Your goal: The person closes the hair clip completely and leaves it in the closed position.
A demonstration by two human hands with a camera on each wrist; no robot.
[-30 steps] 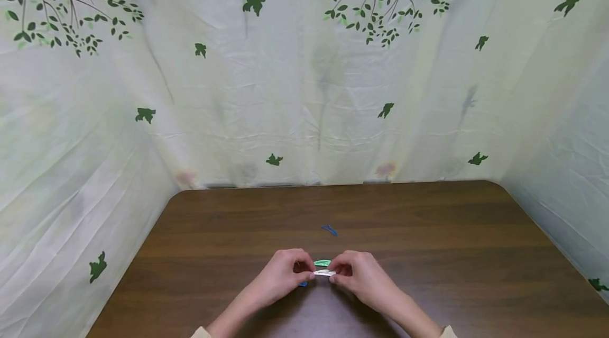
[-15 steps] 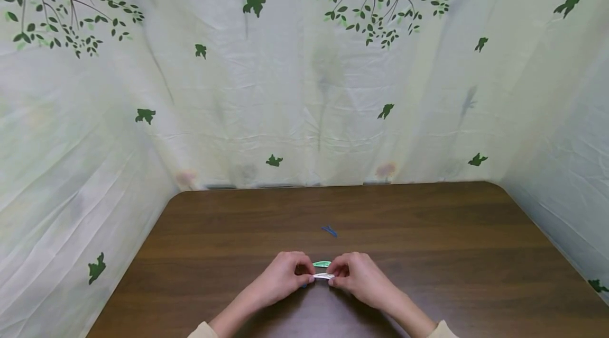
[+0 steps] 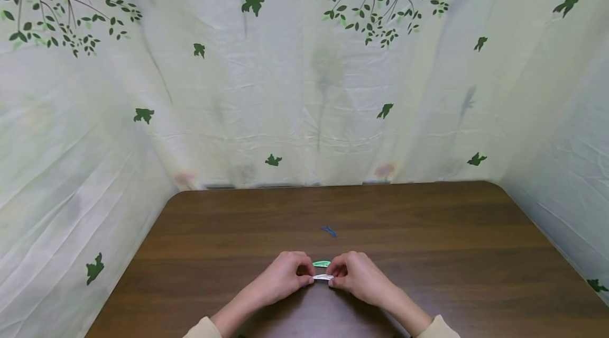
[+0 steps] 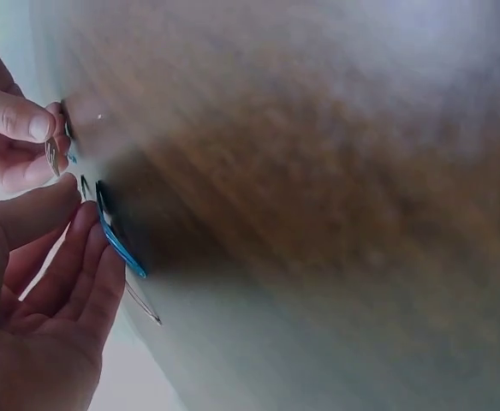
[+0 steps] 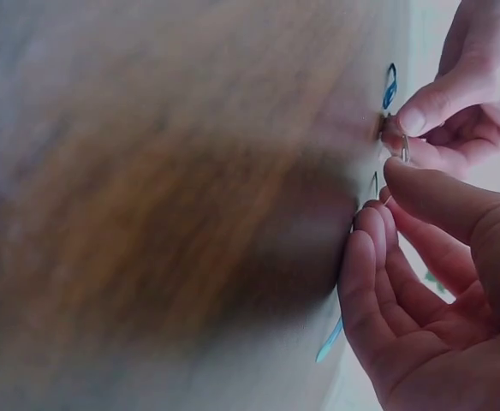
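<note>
Low over the table, a white snap hair clip [image 3: 323,277] is held level between both hands. My left hand [image 3: 289,275] pinches its left end between thumb and fingers, and my right hand [image 3: 360,278] pinches the right end. The clip looks thin and edge-on in the right wrist view. Just behind it lies a green hair clip [image 3: 321,264], partly covered by the fingertips in the wrist views. A blue hair clip [image 4: 122,244] lies on the table beside the left fingers; in the head view that hand nearly hides it.
Farther back on the brown wooden table [image 3: 228,232] lies another blue hair clip [image 3: 329,231], its two parts spread in a V. A pale curtain [image 3: 304,89] with printed leaves and branches stands behind the table and along both sides.
Both hands and the white clip have shifted slightly toward the person, then stayed nearly still. The grip looks the same, and the green clip and far blue clip have not moved.
</note>
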